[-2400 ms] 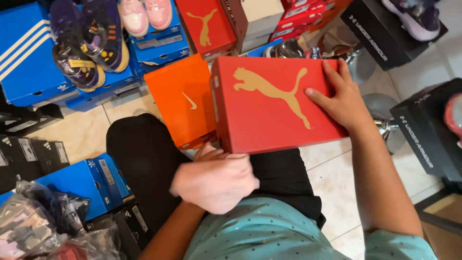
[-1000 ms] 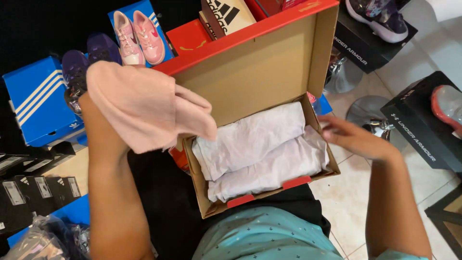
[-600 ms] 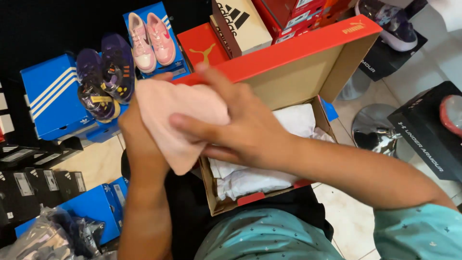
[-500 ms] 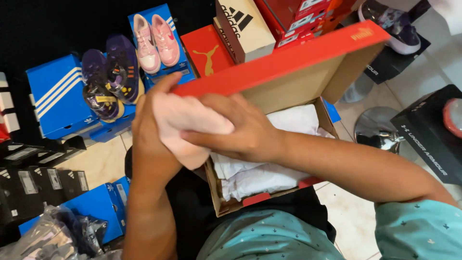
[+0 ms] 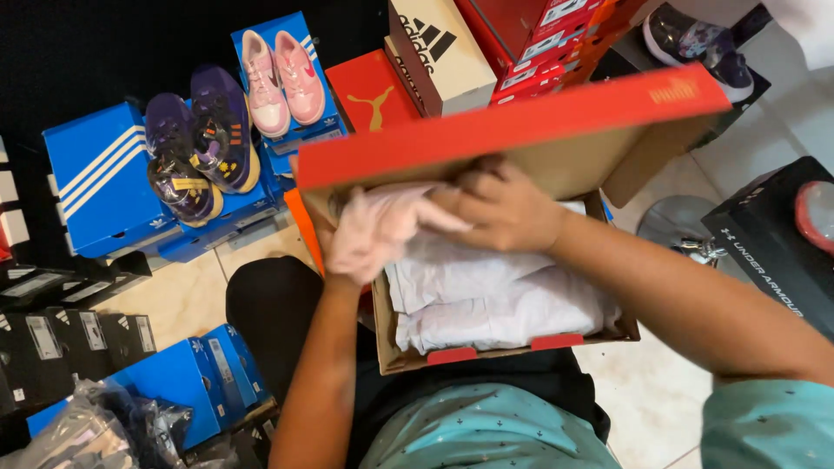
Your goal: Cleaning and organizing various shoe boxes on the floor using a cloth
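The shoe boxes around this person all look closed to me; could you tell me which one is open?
The red shoe box on the person's lap: its lid is raised, white wrapping paper shows inside, and both hands, left and right, reach in. The others are closed.

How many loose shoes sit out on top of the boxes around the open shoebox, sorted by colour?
Purple shoes: 2
Pink shoes: 2
Dark patterned shoe, top right: 1
Total: 5
A reddish shape on the black box at the right edge is cut off too much to count as a shoe.
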